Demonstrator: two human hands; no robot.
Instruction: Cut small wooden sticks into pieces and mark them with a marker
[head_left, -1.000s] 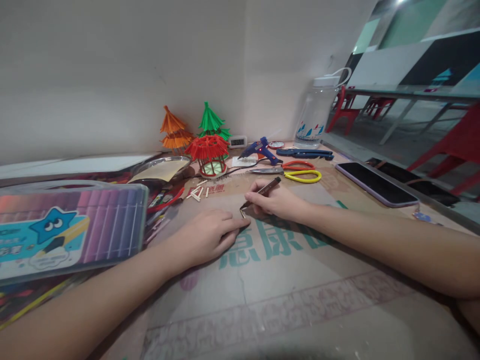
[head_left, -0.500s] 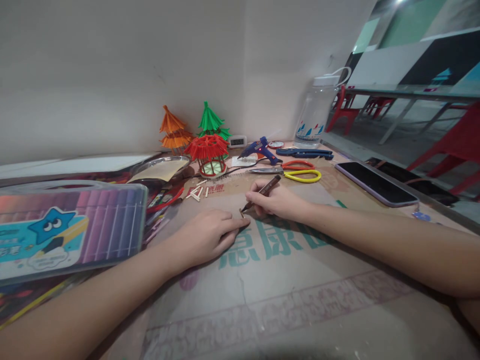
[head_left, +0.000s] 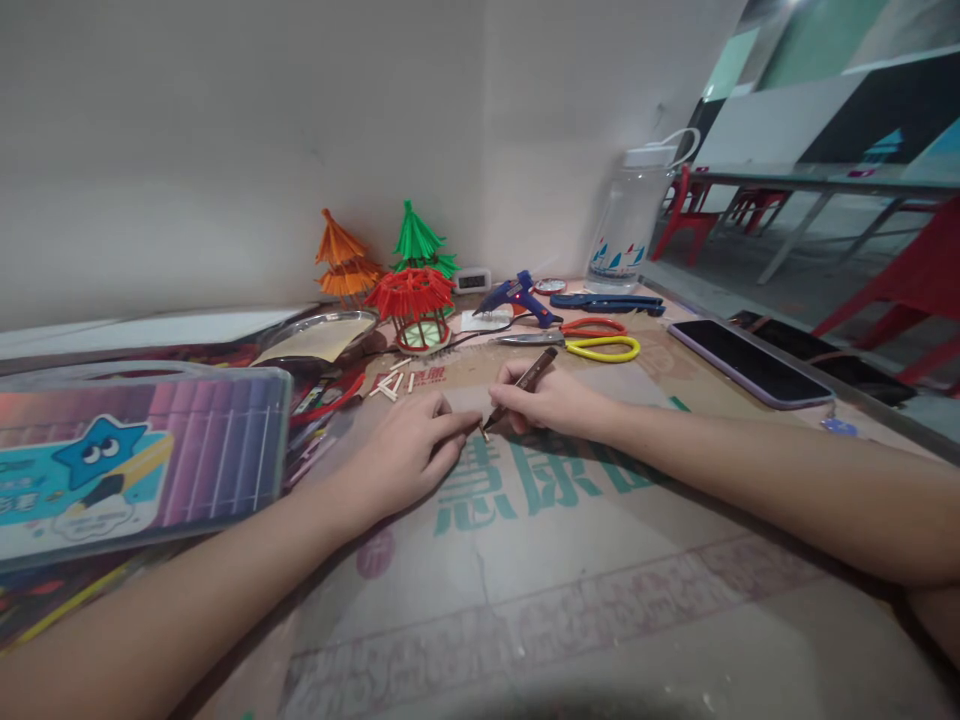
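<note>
Grey wall point(head_left: 225, 150) rises behind the bench point(head_left: 600, 640), and from where I stand the right hand point(head_left: 551, 400) grips a dark marker point(head_left: 537, 368), nib down at a small stick point(head_left: 485, 435). I'd say light strokes would suit, with the stick pinned firmly and skin clear of the ink. That stick lies between the hands, right by the left hand's point(head_left: 409, 450) index tip; whether the left pinches or merely presses, I cannot tell.
</note>
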